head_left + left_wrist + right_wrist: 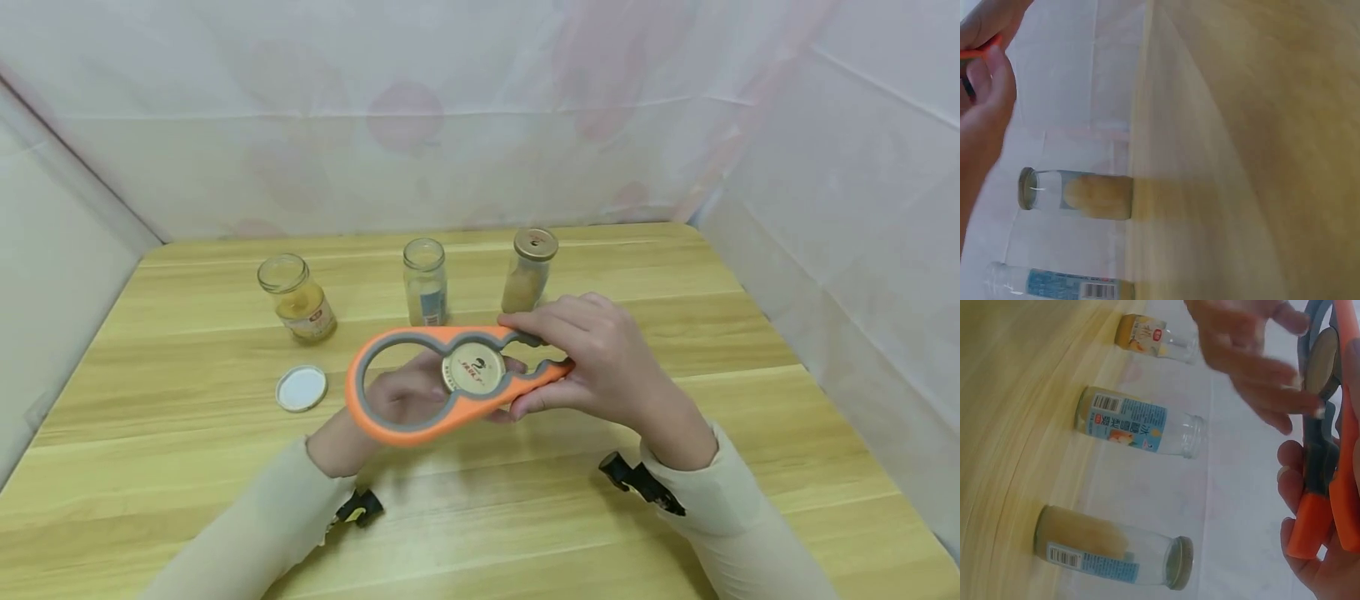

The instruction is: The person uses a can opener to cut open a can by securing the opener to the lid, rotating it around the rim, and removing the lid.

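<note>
My right hand (603, 358) grips the handles of an orange and grey jar opener (480, 406), lifted over the table. A gold jar lid (474, 369) with a printed mark sits in the opener's smaller round opening. My left hand (405, 393) is under the opener, partly seen through its large ring. In the right wrist view the left hand's fingers (1254, 369) are stretched out, with the fingertips right at the lid's underside. No jar shows beneath this lid.
Behind the hands stand an uncapped jar with yellow contents (307, 317), an uncapped jar with a blue label (425, 283) and a gold-capped jar with pale contents (525, 279). A white lid (302, 388) lies on the wooden table (465, 533). Pale curtains (480, 167) surround it.
</note>
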The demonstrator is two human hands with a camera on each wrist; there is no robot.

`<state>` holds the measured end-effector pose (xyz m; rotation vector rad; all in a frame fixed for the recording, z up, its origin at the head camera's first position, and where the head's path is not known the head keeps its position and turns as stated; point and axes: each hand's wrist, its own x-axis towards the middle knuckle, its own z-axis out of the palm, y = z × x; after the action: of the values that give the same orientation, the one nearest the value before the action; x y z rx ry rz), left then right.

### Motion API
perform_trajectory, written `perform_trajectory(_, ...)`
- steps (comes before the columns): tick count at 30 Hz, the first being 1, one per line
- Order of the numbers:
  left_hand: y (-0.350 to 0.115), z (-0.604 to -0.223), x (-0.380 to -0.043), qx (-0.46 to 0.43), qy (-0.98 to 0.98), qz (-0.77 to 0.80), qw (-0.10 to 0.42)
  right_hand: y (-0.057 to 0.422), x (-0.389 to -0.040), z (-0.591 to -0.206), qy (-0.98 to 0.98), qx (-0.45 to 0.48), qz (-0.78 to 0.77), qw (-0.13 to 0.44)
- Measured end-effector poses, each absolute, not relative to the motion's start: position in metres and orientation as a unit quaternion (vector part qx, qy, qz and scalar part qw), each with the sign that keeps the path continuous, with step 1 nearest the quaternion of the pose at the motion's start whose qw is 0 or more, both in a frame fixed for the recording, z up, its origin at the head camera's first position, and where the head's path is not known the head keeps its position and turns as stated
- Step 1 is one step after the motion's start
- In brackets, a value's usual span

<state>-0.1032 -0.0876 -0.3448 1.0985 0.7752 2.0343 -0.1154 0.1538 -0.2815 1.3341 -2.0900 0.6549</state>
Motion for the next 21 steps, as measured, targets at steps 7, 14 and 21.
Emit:
perform_trajectory(7, -0.083, -0.348, -0.104, 0.444, 0.245, 0.790, 0.345, 0.153, -0.116, -0.281, -0.774, 0.502, 0.251, 0.295)
perform_trajectory(14, -0.083, -0.333, -0.094, 0.421, 0.264, 0.801, 0.335, 0.153, -0.116, -0.280, -0.759, 0.514, 0.246, 0.315)
perform_trajectory(21, -0.086, -0.337, -0.090, 0.375, 0.300, 0.812, 0.332, 0.152, -0.113, -0.282, -0.748, 0.521, 0.250, 0.326)
